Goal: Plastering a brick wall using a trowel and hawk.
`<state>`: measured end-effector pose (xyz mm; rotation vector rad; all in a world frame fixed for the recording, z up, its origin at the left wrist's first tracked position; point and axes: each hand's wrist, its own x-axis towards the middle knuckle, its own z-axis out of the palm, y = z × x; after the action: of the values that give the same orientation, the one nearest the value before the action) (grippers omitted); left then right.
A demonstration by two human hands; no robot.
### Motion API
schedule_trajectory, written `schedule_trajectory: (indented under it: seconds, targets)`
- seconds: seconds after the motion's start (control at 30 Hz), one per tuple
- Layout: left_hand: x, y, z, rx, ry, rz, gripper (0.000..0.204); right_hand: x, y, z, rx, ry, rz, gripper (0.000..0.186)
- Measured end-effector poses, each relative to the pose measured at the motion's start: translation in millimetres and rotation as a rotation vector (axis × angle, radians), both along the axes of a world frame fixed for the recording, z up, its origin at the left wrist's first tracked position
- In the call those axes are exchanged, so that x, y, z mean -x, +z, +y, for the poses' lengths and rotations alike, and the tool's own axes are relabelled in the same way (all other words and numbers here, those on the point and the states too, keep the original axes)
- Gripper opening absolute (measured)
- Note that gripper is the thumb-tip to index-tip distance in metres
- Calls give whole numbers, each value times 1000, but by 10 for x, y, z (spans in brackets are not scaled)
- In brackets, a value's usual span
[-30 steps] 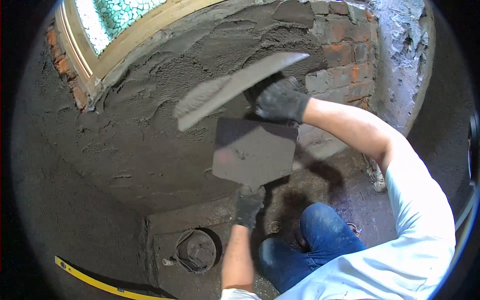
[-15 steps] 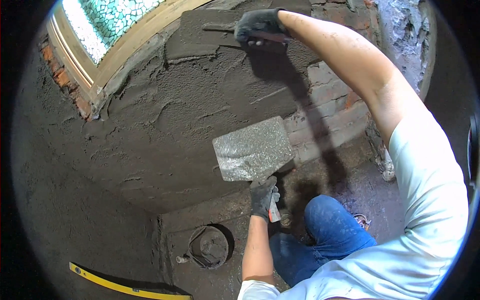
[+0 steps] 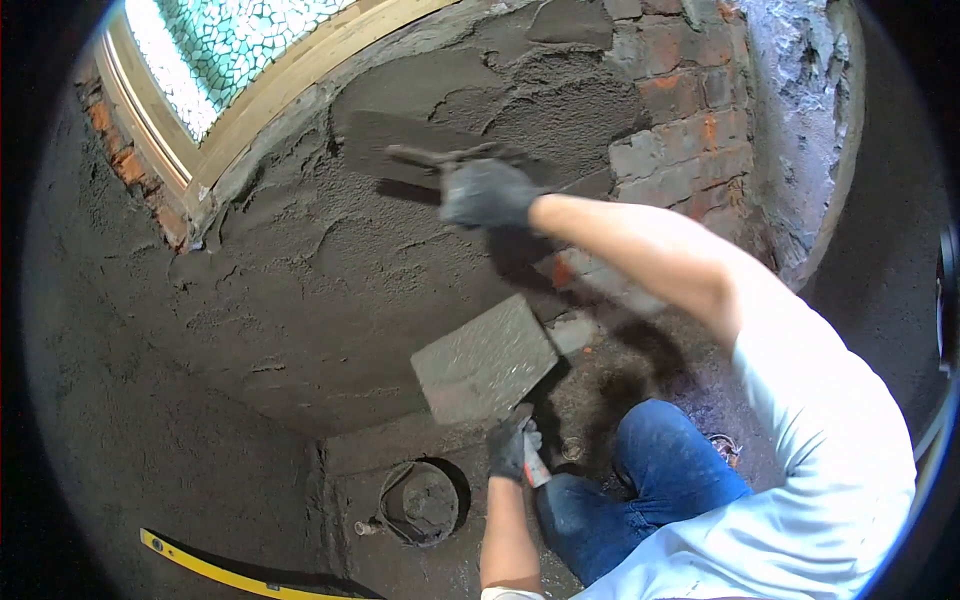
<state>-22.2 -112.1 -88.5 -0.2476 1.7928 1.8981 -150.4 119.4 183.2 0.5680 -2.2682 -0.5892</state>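
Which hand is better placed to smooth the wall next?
Probably the right hand: it holds the long trowel by the wall, while the left hand grips the flat board lower down.

yellow spirit level (image 3: pixel 215 572): lower left; wood-framed patterned window (image 3: pixel 240 60): upper left

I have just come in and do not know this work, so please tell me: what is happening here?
A person holds a plastering trowel in the right grip over the dark plastered wall; I cannot tell whether it touches. The left grip holds a plasterer's hawk with no heap of plaster on it. At the upper right, some brickwork is bare.
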Motion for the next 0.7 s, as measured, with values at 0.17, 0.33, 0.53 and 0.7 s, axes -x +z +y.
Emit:
schedule_trajectory:
  seconds: [0.17,0.33,0.53,0.7]
  targets:
    - [77,236,601,-170,-70,53,18,520,380,-586,639,-8,-80,23]
    - [107,244,457,-182,-89,27,17,201,380,-22,475,-108,-199,31]
    - [195,36,384,-239,-57,-92,15,-200,794,922,-358,-107,368,8]
    - [212,8,626,-301,-82,-74,15,-425,1148,1250,190,-163,-406,6]
